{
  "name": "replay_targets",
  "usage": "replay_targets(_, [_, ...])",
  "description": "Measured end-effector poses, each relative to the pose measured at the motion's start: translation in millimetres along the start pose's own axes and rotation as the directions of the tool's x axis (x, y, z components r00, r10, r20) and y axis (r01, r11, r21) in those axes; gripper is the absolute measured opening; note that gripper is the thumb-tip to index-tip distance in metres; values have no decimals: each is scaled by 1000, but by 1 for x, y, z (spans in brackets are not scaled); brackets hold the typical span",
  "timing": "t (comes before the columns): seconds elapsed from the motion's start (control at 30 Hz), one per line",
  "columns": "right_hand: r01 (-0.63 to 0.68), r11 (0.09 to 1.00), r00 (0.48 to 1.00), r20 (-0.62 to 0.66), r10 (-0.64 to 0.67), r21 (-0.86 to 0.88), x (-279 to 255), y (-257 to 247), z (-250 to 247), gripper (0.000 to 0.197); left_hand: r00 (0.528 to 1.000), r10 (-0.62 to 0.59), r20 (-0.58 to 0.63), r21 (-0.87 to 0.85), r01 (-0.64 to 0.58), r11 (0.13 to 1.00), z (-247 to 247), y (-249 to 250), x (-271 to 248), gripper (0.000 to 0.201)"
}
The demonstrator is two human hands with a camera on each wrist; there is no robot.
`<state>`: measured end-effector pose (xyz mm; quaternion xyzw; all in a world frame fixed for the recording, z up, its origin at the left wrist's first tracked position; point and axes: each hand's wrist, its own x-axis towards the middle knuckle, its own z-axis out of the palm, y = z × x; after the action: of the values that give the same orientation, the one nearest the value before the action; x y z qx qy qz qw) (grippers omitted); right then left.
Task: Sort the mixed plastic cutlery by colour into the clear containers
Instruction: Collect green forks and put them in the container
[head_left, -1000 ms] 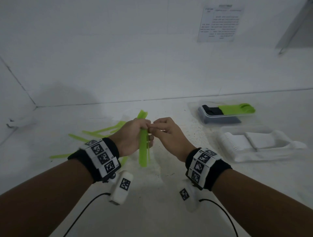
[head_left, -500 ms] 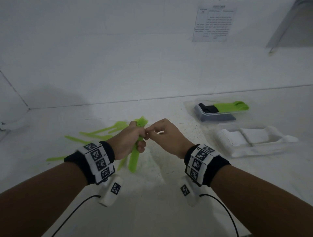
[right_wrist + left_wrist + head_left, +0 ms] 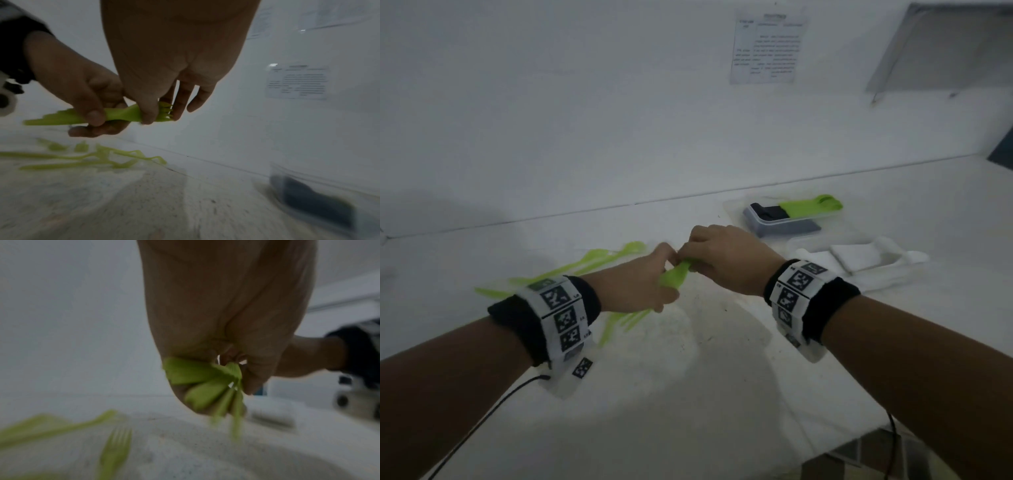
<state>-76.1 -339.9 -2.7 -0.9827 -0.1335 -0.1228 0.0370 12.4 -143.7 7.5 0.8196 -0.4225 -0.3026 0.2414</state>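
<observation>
Head view shows your two hands meeting over the white counter [image 3: 688, 394], both on one bundle of green cutlery [image 3: 674, 274]. Your left hand [image 3: 633, 284] has its fingers curled round the handles of the bundle, which stick out below your fist toward your wrist. Your right hand [image 3: 726, 257] pinches the fork end between thumb and fingertips; from the right wrist camera the tines [image 3: 165, 112] show just past your thumb. The left wrist camera shows several green handles [image 3: 205, 386] fanned out in your grip. More loose green cutlery [image 3: 592, 260] lies on the counter beyond and to the left of your left hand. To the right of your right hand sit two clear containers: the farther one [image 3: 784, 219] holds dark pieces with green ones laid on top, the nearer one [image 3: 859, 263] holds white pieces. A printed sheet [image 3: 767, 48] hangs on the wall beyond your right hand.
</observation>
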Motion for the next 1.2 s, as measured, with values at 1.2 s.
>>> replay_targets(1.2, [-401,912,851,334,405,-84,-122,400,-71,40,954,160,-255,622,35,782,69,202,344,21])
